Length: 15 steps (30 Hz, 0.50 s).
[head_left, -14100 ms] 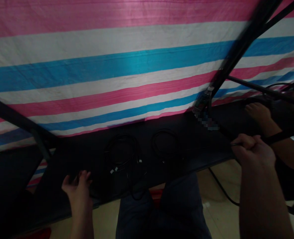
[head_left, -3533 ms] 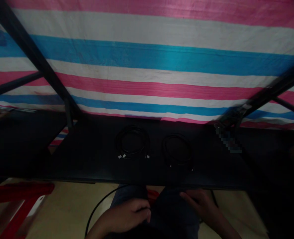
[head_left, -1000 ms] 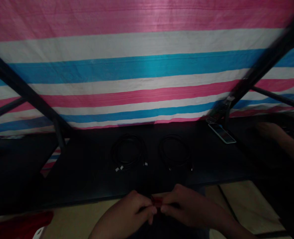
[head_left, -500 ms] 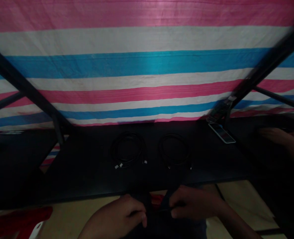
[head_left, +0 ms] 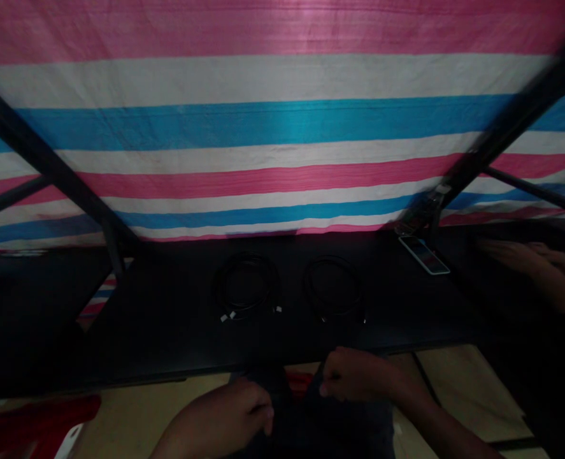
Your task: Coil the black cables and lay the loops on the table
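Note:
My left hand [head_left: 237,413] is in front of the bench's near edge, over my lap, with its fingers curled in. Facing it, my right hand [head_left: 351,376] is closed too, its thumb and fingertips together, close to the edge. Whatever either holds, if anything, is lost in the dark. Beyond them on the black bench top [head_left: 167,344] lie two coiled black cables. The left coiled cable [head_left: 248,306] has pale connectors at its ends. The right coiled cable [head_left: 309,293] shows small metal tips. Neither hand touches the coils.
A phone [head_left: 424,255] lies at the back right by a dark slanted post [head_left: 492,137]; another post [head_left: 48,162] stands left. Striped sheeting [head_left: 282,121] hangs behind. Another person's hands [head_left: 516,252] rest on the surface at right. Something red [head_left: 38,417] is at lower left.
My left hand has drawn slightly left and down. My right hand has moved up and a little left, toward the bench edge. The other person's hands have shifted left.

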Tool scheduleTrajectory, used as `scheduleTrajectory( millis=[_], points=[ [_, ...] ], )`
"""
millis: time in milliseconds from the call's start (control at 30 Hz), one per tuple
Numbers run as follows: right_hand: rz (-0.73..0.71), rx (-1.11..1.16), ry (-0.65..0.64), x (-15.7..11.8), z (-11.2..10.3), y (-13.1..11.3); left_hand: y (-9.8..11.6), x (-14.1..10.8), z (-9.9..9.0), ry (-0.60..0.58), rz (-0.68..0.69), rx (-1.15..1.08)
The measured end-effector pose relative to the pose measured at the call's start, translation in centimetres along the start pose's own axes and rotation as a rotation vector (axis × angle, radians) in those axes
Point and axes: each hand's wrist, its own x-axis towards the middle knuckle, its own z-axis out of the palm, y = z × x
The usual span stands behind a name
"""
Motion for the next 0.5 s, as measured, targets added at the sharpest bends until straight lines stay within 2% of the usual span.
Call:
scheduleTrajectory(
  millis=[67, 200, 267, 367, 500],
  points=[
    [0.007, 0.035, -0.011, -0.5, -0.2, 0.6, -0.3, -0.6, -0.6, -0.007, 0.028, -0.004],
    [-0.192, 0.112, -0.025, -0.4, 0.5, -0.8, -0.1, -0.5, -0.8, -0.020, 0.099, -0.033],
    [-0.253, 0.123, -0.008, 0.0, 1.3, -2.2, 0.2, 0.4, -0.5, -0.053, 0.072, -0.050],
    [-0.237, 0.028, 0.076, 0.6, 2.2, -4.0, 0.2, 2.2, 0.1, -0.134, -0.007, -0.058],
    [-0.218, -0.101, 0.132, 0.3, 2.7, -4.9, -0.6, 4.0, 0.8, -0.227, -0.083, -0.110]
  ],
)
